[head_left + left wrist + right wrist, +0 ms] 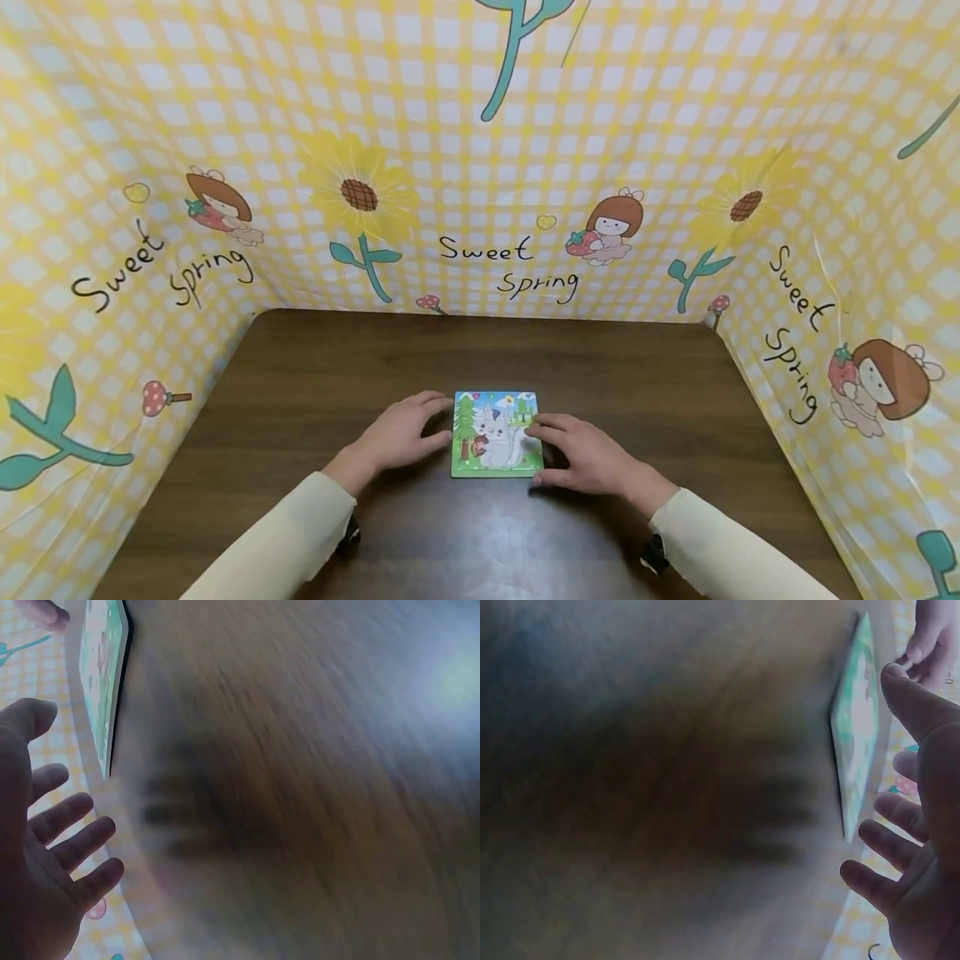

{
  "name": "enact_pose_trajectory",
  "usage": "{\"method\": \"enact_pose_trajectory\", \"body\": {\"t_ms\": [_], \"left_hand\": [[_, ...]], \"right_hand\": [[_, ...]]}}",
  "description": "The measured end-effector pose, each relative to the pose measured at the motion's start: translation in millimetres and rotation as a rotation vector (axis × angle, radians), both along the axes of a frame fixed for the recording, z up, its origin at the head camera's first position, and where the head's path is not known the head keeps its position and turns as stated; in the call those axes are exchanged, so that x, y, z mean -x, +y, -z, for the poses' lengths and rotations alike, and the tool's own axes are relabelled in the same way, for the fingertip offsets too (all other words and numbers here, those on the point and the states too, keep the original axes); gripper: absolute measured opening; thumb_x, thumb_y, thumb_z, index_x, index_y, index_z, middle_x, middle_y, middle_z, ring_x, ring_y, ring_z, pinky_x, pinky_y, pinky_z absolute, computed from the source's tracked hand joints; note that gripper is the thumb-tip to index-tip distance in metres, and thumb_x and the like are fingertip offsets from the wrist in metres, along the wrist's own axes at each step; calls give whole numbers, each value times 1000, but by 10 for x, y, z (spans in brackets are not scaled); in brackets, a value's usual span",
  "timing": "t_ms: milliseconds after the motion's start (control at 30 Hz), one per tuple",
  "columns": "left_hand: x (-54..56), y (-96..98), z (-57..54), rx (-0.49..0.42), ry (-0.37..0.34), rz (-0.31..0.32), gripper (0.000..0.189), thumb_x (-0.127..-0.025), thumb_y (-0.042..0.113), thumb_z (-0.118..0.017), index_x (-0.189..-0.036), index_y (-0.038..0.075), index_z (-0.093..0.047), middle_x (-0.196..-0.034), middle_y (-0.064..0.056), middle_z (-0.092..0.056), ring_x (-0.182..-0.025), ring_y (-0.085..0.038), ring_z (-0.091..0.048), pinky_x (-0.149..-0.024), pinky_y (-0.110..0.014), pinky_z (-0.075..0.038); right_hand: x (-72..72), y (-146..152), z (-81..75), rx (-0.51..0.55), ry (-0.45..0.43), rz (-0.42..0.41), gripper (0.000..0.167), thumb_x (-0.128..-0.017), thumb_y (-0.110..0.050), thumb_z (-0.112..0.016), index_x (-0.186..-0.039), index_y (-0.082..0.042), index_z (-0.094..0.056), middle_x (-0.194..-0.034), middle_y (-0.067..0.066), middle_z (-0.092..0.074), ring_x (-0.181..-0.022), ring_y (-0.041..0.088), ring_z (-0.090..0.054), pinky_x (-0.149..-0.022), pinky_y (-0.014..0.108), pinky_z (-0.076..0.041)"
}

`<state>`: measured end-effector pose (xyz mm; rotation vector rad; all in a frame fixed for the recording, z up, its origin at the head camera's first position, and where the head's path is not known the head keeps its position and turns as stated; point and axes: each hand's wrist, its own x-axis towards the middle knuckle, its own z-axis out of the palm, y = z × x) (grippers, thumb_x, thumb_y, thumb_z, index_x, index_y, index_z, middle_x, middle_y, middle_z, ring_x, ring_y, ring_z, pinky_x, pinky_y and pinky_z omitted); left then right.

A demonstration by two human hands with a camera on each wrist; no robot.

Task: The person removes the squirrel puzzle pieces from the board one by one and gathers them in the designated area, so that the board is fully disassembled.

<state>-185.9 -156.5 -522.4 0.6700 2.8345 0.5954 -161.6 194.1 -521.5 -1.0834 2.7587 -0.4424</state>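
Observation:
A square picture puzzle [497, 435] lies flat on the brown table, showing a white squirrel-like animal among green trees under a blue sky. My left hand [401, 432] is at its left side, fingers spread and relaxed, fingertips close to the edge. On the other side my right hand [588, 454] reaches in, its fingertips overlapping the puzzle's right edge in the head view. In the left wrist view the puzzle [103, 671] appears edge-on as a thin board beyond the thumb. The right wrist view shows the puzzle [857, 724] past loosely spread fingers. Neither hand grips anything.
The dark wood table [360, 350] has a yellow-and-white checked cloth [465, 167] standing round its back and sides, printed with flowers, cartoon girls and lettering. Dark bands [654, 553] sit at both wrists below pale sleeves.

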Motion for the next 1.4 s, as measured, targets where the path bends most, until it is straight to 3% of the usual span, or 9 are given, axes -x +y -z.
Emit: {"method": "enact_pose_trajectory", "body": {"t_ms": [100,300,433,733,1067,1400], "left_hand": [[22,80,34,-15,3,5,60,-99,44,-65,-150,16,-53,-152,-8,-52,-139,-30,-51,-113,-53,-42],[80,201,43,0,25,-11,58,-98,44,-66,-147,16,-57,-130,-6,-59,-114,-24,-60,-99,-46,-50],[144,259,69,9,14,-30,60,-97,46,-67,-148,16,-56,-127,-6,-58,-107,-22,-57,-94,-43,-51],[261,353,92,65,-19,-43,64,-96,48,-64,-147,11,-56,-126,-8,-57,-110,-24,-55,-95,-45,-50],[312,397,57,88,-66,-54,59,-95,46,-68,-142,9,-62,-123,-8,-57,-107,-24,-53,-94,-46,-49],[412,402,112,-33,-61,-131,35,-94,30,-73,-120,7,-72,-114,-7,-60,-103,-24,-59,-95,-46,-51]], "right_hand": [[-43,-12,71,-4,-6,-15,70,-90,-59,-72,-147,-21,-57,-156,10,-48,-141,29,-48,-109,50,-46],[-87,-23,145,-26,-7,-12,61,-90,-58,-72,-139,-22,-64,-154,9,-49,-142,28,-47,-112,51,-42],[-76,-28,178,-43,6,-18,58,-91,-57,-71,-139,-24,-64,-154,8,-49,-142,27,-46,-113,51,-42],[-93,-3,214,-55,15,-28,61,-94,-57,-68,-144,-24,-61,-159,8,-45,-145,27,-44,-114,47,-43],[-150,8,230,-36,-16,0,63,-94,-56,-68,-146,-23,-59,-162,6,-41,-148,26,-41,-114,47,-42],[-112,-42,178,-58,-13,0,62,-91,-57,-72,-142,-23,-63,-159,6,-47,-145,26,-47,-111,47,-45]]}}
